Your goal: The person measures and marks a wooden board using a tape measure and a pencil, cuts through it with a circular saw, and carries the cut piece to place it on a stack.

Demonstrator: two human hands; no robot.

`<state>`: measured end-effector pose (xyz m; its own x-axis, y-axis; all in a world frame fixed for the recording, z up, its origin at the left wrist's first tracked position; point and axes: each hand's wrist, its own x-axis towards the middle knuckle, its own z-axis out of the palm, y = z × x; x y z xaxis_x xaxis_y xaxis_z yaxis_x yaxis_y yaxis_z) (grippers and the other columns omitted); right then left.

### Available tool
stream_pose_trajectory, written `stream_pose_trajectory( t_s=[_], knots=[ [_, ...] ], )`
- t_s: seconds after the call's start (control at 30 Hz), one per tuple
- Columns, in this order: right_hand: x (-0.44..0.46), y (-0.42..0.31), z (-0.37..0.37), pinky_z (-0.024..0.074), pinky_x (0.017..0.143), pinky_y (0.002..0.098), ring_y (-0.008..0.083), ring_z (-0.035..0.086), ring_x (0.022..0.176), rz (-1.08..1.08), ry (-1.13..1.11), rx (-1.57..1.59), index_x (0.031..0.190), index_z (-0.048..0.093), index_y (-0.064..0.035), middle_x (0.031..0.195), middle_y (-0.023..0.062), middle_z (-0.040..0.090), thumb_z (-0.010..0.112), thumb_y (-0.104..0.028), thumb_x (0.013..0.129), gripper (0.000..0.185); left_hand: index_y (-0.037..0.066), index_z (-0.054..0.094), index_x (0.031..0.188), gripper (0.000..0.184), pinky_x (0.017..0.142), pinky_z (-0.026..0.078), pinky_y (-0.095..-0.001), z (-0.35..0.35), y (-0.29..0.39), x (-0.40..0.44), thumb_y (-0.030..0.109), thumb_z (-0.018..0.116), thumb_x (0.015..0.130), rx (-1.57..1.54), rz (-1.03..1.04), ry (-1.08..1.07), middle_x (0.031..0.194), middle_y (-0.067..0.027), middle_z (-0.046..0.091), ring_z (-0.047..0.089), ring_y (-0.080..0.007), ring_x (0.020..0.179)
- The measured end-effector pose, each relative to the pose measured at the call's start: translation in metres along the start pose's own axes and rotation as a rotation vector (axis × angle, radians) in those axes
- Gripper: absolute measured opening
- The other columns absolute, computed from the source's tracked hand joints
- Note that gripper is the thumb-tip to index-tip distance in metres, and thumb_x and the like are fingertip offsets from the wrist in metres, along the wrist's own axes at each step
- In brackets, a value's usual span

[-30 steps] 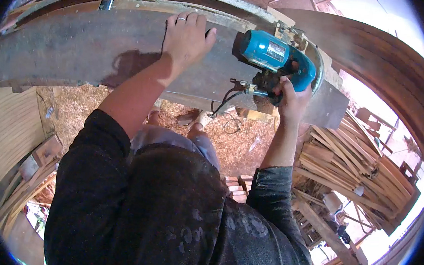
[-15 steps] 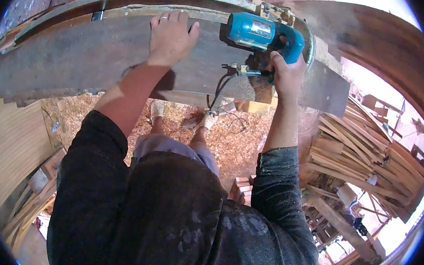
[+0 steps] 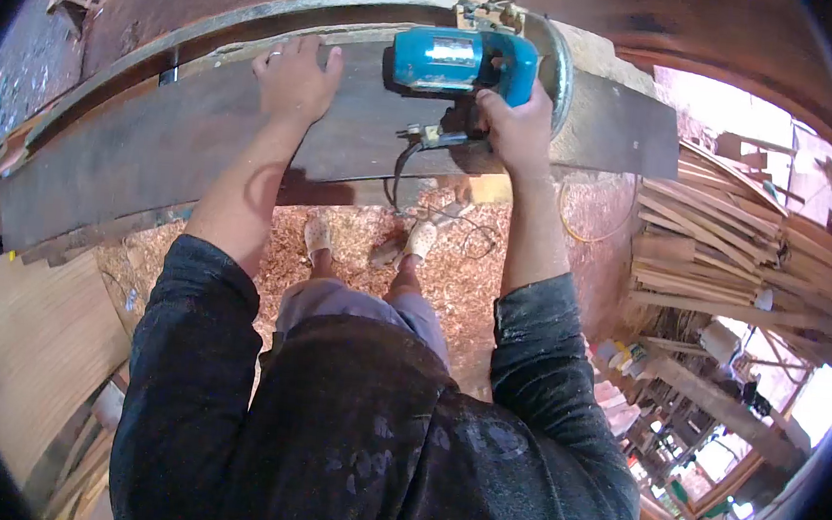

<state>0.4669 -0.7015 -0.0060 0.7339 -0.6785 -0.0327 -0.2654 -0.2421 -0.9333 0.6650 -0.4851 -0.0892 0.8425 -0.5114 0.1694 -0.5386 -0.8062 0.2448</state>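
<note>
A long dark board [image 3: 191, 135] lies across a bench in front of me. On its right half sits a blue power saw [image 3: 442, 59], its round guard at the right side. My right hand [image 3: 519, 126] is wrapped round the saw's handle, thumb on top. My left hand [image 3: 296, 80] rests on the board's far part, left of the saw, fingers spread, with a ring on one finger. A black cord [image 3: 398, 176] hangs from the saw over the board's near edge. The blade is hidden.
Stacked wood strips [image 3: 701, 243] lie at the right. A pale wood panel [image 3: 43, 348] leans at the lower left. Shavings [image 3: 350, 230] cover the floor around my feet. A large brown curved piece [image 3: 669, 21] spans the upper right.
The saw and my right hand have moved left in view. My left hand has also shifted left, still on the board. The whole view has turned somewhat.
</note>
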Motion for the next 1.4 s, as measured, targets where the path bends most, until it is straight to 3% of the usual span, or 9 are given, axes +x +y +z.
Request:
stream_pose_trajectory(
  t_s=[0.07,0.17,0.43,0.47,0.57,0.77,0.9,1.13,1.4],
  knots=[
    [-0.018,-0.003,-0.002,0.0485,0.055,0.0285,0.0118,0.060,0.059,-0.015,-0.007,-0.042,0.123,0.063,0.0001,0.076,0.0040,0.064,0.071,-0.008,0.083,0.042,0.011,0.068,0.126,0.047,0.111,0.032,-0.0503,0.000,0.002,0.006,0.047,0.052,0.101,-0.001,-0.006,0.004,0.126,-0.0113,0.069,0.060,-0.0303,0.124],
    [-0.046,-0.013,-0.009,0.0544,0.084,0.0387,0.0251,0.067,0.085,0.068,0.039,-0.012,0.112,0.065,0.0006,0.092,0.0158,0.071,0.068,-0.015,0.079,0.036,0.012,0.068,0.128,0.047,0.113,0.031,-0.0507,-0.004,0.007,-0.004,0.047,0.051,0.101,0.004,-0.024,-0.065,0.130,-0.0111,0.068,0.058,-0.0303,0.127],
    [-0.133,-0.067,-0.054,0.0554,0.087,0.0406,0.0343,0.073,0.093,0.116,-0.085,-0.254,0.115,0.066,0.0004,0.096,0.0218,0.072,0.069,-0.013,0.083,0.034,0.013,0.065,0.132,0.049,0.115,0.029,-0.0524,-0.009,0.011,0.017,0.049,0.050,0.103,-0.010,-0.054,-0.134,0.139,-0.0117,0.064,0.054,-0.0295,0.134],
    [-0.148,-0.071,-0.059,0.0535,0.088,0.0362,0.0209,0.068,0.091,0.188,-0.115,-0.319,0.121,0.064,0.0012,0.099,0.0170,0.071,0.066,-0.009,0.081,0.042,0.013,0.065,0.132,0.049,0.115,0.029,-0.0523,-0.004,0.011,0.021,0.049,0.050,0.103,-0.004,-0.051,-0.109,0.139,-0.0112,0.063,0.054,-0.0293,0.134],
    [-0.177,-0.082,-0.055,0.0547,0.088,0.0395,0.0307,0.072,0.092,0.294,-0.075,-0.314,0.130,0.061,0.0000,0.096,0.0215,0.071,0.066,-0.008,0.079,0.052,0.013,0.065,0.132,0.050,0.114,0.030,-0.0518,-0.006,0.014,0.021,0.051,0.050,0.102,-0.020,-0.041,-0.100,0.138,-0.0104,0.063,0.053,-0.0285,0.135],
    [-0.157,-0.116,-0.033,0.0581,0.084,0.0509,0.0467,0.070,0.095,0.133,-0.209,-0.741,0.118,0.064,-0.0017,0.096,0.0272,0.072,0.070,-0.010,0.077,0.042,0.010,0.067,0.118,0.030,0.104,0.042,-0.0503,-0.014,-0.009,-0.007,0.027,0.069,0.094,-0.341,0.093,0.126,0.119,-0.0105,0.067,0.059,-0.0321,0.118],
    [-0.121,-0.161,0.005,0.0598,0.080,0.0515,0.0400,0.074,0.091,-0.005,-0.345,-1.124,0.115,0.068,-0.0088,0.096,0.0209,0.074,0.068,-0.012,0.082,0.033,0.007,0.067,0.113,0.026,0.100,0.045,-0.0486,-0.040,-0.057,-0.066,0.020,0.070,0.092,-0.495,0.172,0.215,0.114,-0.0129,0.066,0.061,-0.0341,0.108],
    [-0.070,-0.159,0.107,0.0615,0.081,0.0432,0.0323,0.076,0.100,-0.155,-0.473,-1.343,0.100,0.079,-0.0085,0.107,0.0148,0.078,0.067,-0.013,0.087,0.018,0.002,0.065,0.114,0.027,0.099,0.047,-0.0460,-0.077,-0.157,-0.159,0.017,0.068,0.092,-0.548,-0.168,0.209,0.115,-0.0172,0.065,0.060,-0.0355,0.110],
    [-0.055,-0.117,0.204,0.0560,0.091,0.0412,0.0267,0.073,0.113,-0.175,-0.691,-1.506,0.114,0.081,-0.0109,0.122,0.0106,0.076,0.068,-0.021,0.093,0.027,0.000,0.064,0.114,0.026,0.100,0.045,-0.0488,-0.088,-0.213,-0.212,0.012,0.065,0.092,-0.469,-0.269,0.163,0.119,-0.0195,0.064,0.058,-0.0383,0.114]
  ],
)
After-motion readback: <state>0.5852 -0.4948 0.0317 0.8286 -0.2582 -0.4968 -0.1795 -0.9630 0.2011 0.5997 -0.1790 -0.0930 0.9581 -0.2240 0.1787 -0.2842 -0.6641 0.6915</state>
